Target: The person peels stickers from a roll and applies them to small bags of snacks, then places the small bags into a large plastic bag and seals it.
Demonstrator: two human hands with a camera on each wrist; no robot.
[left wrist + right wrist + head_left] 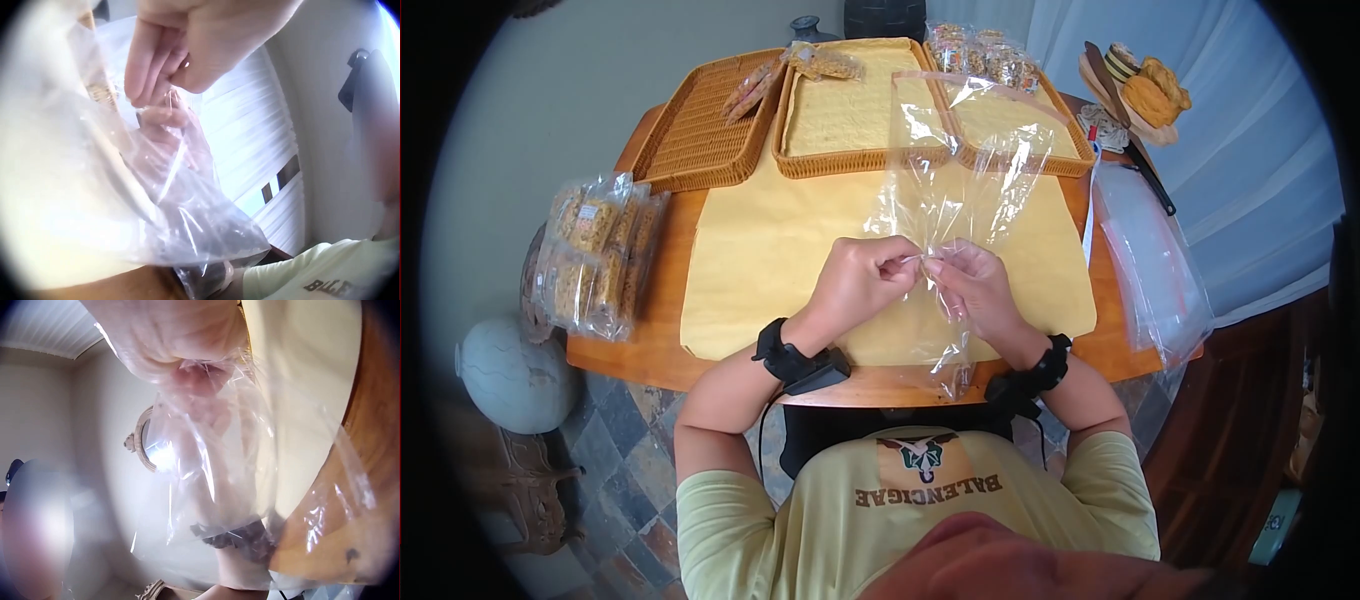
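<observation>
A clear plastic bag [972, 190] hangs between both hands over the yellow sheet, its wide end with a pinkish edge strip pointing to the far side. My left hand [862, 280] pinches the bag's gathered middle between thumb and fingers. Right beside it, my right hand [978, 292] also pinches the gathered film, fingertips close to the left ones. Below the hands the bag's narrow end drapes toward the table's near edge. In the left wrist view, the bag [187, 212] spreads in loose folds under the left hand [194, 47]. Creased film also falls below the right hand [181, 344] in its wrist view.
Wicker trays [662, 160] line the far side, two lined with yellow sheets. Bagged snacks [595, 255] are stacked at the left, with more packs [985, 58] at the back right. Flat clear bags [1145, 255] lie right, near a black-handled tool [1152, 180] and a bread display [1152, 95].
</observation>
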